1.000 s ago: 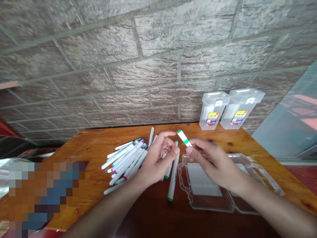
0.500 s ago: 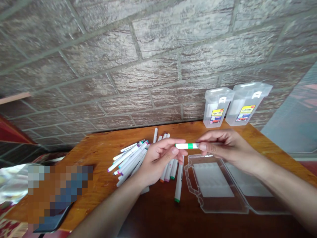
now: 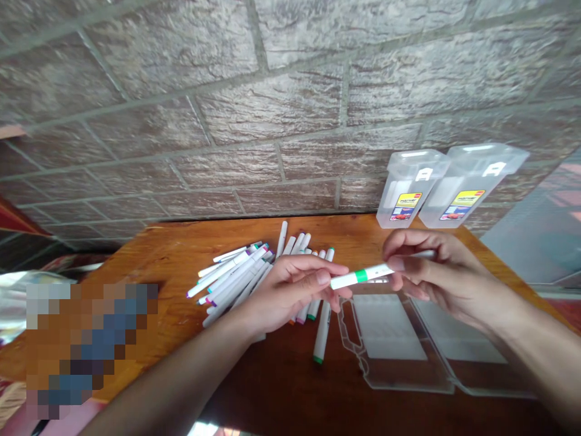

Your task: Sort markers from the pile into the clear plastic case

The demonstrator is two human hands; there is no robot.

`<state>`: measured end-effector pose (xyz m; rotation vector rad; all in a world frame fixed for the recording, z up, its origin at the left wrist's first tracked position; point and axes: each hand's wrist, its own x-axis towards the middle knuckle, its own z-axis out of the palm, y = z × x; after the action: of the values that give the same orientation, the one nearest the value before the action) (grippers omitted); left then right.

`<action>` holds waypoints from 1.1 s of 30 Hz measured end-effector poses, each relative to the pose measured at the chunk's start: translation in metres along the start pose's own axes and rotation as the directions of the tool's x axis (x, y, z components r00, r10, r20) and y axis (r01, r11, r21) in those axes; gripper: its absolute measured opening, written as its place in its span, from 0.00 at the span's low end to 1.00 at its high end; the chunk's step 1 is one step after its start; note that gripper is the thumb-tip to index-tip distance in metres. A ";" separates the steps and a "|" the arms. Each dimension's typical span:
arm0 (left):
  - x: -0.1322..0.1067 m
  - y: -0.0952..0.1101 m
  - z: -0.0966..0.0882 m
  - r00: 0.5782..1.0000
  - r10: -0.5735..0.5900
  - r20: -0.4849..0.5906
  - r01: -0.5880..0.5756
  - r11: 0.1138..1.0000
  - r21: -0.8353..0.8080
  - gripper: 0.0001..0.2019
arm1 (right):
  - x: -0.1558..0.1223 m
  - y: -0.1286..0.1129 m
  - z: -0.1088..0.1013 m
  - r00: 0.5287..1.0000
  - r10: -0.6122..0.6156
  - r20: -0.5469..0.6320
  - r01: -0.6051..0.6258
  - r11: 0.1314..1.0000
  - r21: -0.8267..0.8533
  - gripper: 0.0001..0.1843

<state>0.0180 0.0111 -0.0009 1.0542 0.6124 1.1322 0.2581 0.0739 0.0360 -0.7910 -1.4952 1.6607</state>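
Note:
A white marker (image 3: 361, 277) with a green band is held above the table, its right end tilted upward. My right hand (image 3: 429, 266) pinches its right half between thumb and fingers. At its left end, the thumb and fingertips of my left hand (image 3: 290, 287) close around the tip. Behind and below my left hand lies a loose pile of white markers (image 3: 233, 281) with coloured ends, partly hidden by that hand. One green-ended marker (image 3: 322, 333) lies apart, pointing toward me. Under my right hand, a clear plastic case (image 3: 408, 378) lies unfolded flat.
Two clear marker boxes (image 3: 402, 188) with yellow labels stand at the table's back right, against the brick wall (image 3: 290, 121). A blurred-out patch (image 3: 95, 345) covers something at the table's left. The wooden table (image 3: 167, 260) ends at the wall.
The marker has tilted, its right end rising and its left end dropping slightly. Both hands still hold it, my right hand shifted slightly right. The camera view has also shifted.

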 end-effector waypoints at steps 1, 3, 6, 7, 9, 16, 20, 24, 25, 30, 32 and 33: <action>0.000 0.000 0.001 1.000 -0.005 -0.003 0.005 1.000 -0.022 0.12 | 0.000 -0.001 0.000 1.000 0.002 -0.003 -0.002 1.000 -0.002 0.15; 0.000 0.001 0.002 1.000 -0.005 0.005 0.005 0.999 -0.053 0.11 | -0.001 -0.002 0.000 1.000 0.003 -0.014 -0.004 1.000 -0.016 0.14; 0.000 0.003 0.003 1.000 0.000 0.015 0.001 0.997 -0.075 0.10 | -0.002 -0.003 0.000 1.000 0.005 -0.024 -0.006 0.999 -0.034 0.14; 0.000 0.003 0.004 1.000 -0.004 0.008 0.004 0.997 -0.078 0.10 | -0.002 -0.003 0.000 1.000 0.007 -0.021 -0.007 0.999 -0.037 0.14; 0.000 0.004 0.005 1.000 -0.013 -0.018 0.012 0.996 -0.087 0.10 | -0.002 -0.003 0.001 1.000 0.008 -0.009 -0.008 0.999 -0.035 0.15; 0.003 0.004 0.007 0.995 0.003 -0.105 -0.012 0.996 -0.084 0.14 | -0.001 0.000 0.001 1.000 0.026 -0.003 -0.026 1.000 -0.016 0.14; 0.004 0.001 0.002 0.992 0.064 -0.112 -0.064 0.998 0.005 0.16 | -0.002 0.001 0.002 0.999 0.042 -0.025 -0.042 0.999 0.008 0.15; 0.005 -0.001 -0.002 0.988 0.120 -0.092 -0.116 0.992 0.050 0.14 | -0.003 0.001 0.004 0.998 0.059 -0.030 -0.058 0.998 0.026 0.17; 0.005 -0.001 -0.001 0.988 0.126 -0.091 -0.121 0.991 0.060 0.14 | -0.003 0.002 0.005 0.998 0.066 -0.025 -0.065 0.997 0.031 0.17; 0.005 0.001 0.001 0.986 0.123 -0.114 -0.116 0.991 0.060 0.14 | -0.004 0.003 0.005 0.997 0.079 0.005 -0.079 0.995 0.056 0.16; 0.005 0.002 0.002 0.986 0.108 -0.126 -0.102 0.993 0.052 0.15 | -0.004 0.003 0.005 0.996 0.084 0.014 -0.085 0.994 0.068 0.16; 0.005 0.002 0.002 0.986 0.104 -0.131 -0.098 0.994 0.048 0.15 | -0.004 0.003 0.005 0.996 0.089 0.016 -0.090 0.993 0.074 0.16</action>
<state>0.0207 0.0152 0.0022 1.0609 0.6969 1.2908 0.2557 0.0680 0.0332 -0.8184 -1.4166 1.7803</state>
